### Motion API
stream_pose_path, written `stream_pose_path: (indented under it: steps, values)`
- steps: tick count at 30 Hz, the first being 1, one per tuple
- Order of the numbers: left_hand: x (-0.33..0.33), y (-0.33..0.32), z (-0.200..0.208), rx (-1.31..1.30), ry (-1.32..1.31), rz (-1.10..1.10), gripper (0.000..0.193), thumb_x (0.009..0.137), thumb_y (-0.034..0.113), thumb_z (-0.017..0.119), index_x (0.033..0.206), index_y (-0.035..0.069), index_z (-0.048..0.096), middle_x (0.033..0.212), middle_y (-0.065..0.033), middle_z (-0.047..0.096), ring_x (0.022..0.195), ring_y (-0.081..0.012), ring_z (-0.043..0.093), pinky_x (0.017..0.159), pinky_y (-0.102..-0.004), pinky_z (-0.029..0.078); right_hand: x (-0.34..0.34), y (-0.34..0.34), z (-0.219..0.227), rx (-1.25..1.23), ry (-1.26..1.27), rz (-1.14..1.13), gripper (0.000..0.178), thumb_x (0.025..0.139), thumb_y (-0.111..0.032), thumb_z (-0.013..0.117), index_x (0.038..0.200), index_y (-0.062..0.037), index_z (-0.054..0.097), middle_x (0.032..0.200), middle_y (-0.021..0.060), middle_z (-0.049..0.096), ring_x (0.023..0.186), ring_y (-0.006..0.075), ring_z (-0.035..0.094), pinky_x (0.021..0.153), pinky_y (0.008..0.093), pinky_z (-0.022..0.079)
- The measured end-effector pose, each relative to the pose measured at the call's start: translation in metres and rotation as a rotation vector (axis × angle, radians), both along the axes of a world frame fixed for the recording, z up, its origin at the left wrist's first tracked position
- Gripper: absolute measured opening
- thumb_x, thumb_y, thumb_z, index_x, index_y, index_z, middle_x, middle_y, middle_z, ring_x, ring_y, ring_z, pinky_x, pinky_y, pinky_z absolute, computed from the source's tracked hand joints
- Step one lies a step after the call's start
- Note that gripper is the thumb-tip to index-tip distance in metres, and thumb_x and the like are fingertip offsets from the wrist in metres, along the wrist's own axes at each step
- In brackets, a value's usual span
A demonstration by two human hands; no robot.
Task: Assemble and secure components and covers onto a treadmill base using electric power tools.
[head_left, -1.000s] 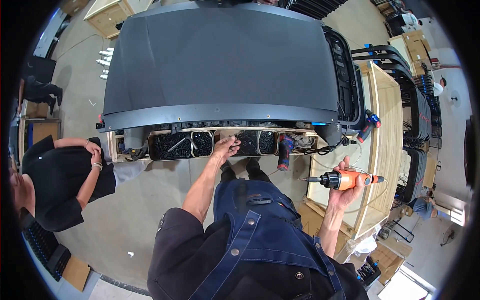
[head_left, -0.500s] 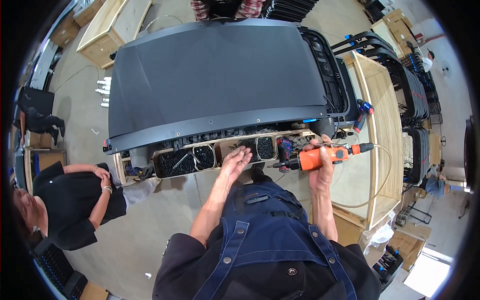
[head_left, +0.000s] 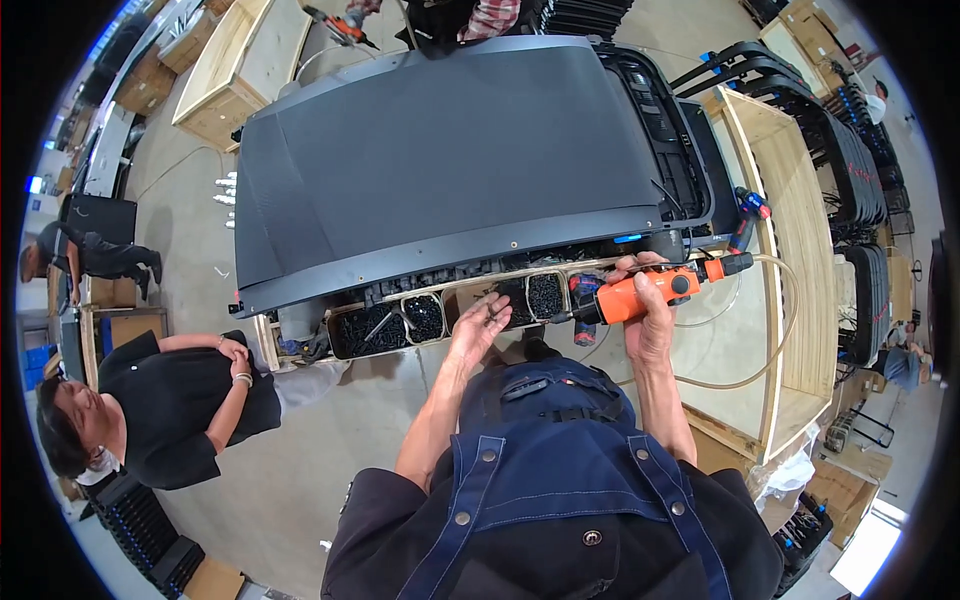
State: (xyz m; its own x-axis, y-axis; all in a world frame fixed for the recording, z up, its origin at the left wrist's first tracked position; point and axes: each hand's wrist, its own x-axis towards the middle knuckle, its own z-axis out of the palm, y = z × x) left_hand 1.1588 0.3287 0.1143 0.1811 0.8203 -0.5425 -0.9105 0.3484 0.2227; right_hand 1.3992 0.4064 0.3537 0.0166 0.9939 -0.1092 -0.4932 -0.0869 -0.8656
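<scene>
My right hand [head_left: 648, 310] is wrapped around an orange air screwdriver [head_left: 650, 294], its black nose pointing left and a pale hose leaving its rear. My left hand [head_left: 482, 325] is over the front edge of a row of bins, palm up with the fingers curled together. Small dark bits seem to lie at its fingertips, too small to name. Beside it, one bin [head_left: 547, 294] holds small black fasteners. Further left are another bin of black fasteners [head_left: 424, 316] and a wider bin of longer dark pieces [head_left: 368, 333].
A large dark grey panel assembly [head_left: 450, 150] stands just beyond the bins. A red-and-blue power drill [head_left: 748, 218] rests by a wooden crate [head_left: 800, 270] at right; another similar tool [head_left: 586, 300] is beside the bins. A person in black [head_left: 170, 400] stands at left; another works opposite with an orange tool [head_left: 338, 27].
The view has shifted, moving the scene slightly right. My left hand's fingers have curled in more over the bins. Across the panel, the other person's orange tool has come into view.
</scene>
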Motion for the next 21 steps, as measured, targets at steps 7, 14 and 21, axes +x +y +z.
stream_pose_path:
  steps: [7, 14, 21]
  values:
    - [0.011, 0.001, 0.009, -0.047, 0.339, 0.016, 0.034, 0.104, 0.014, 0.053, 0.134, -0.003, 0.05, 0.138, -0.0226, 0.056, 0.122, -0.0361, 0.06, 0.098, -0.0419, 0.056, 0.017, 0.02, -0.008, -0.011, 0.046, 0.041, 0.038, 0.088, -0.015, 0.071, 0.122, -0.0061, 0.056, 0.108, 0.0126, 0.064, 0.094, 0.0226, 0.065, 0.091, 0.0412, 0.053]
    - [0.011, 0.0, 0.002, -0.165, 0.244, 0.091, 0.021, 0.103, 0.015, 0.055, 0.119, 0.001, 0.056, 0.136, -0.0211, 0.059, 0.117, -0.0338, 0.063, 0.092, -0.039, 0.059, 0.022, 0.031, -0.007, -0.019, 0.094, 0.086, 0.037, 0.087, -0.013, 0.072, 0.12, -0.0055, 0.057, 0.107, 0.0124, 0.065, 0.094, 0.0227, 0.065, 0.091, 0.0412, 0.054]
    - [0.064, 0.017, 0.078, -0.019, -0.106, 0.051, 0.026, 0.097, 0.021, 0.066, 0.117, 0.004, 0.063, 0.098, -0.007, 0.069, 0.095, -0.0189, 0.069, 0.084, -0.0301, 0.061, 0.034, 0.038, -0.001, 0.011, 0.142, 0.055, 0.037, 0.087, -0.013, 0.071, 0.12, -0.0054, 0.056, 0.107, 0.0122, 0.065, 0.095, 0.0232, 0.065, 0.093, 0.0421, 0.053]
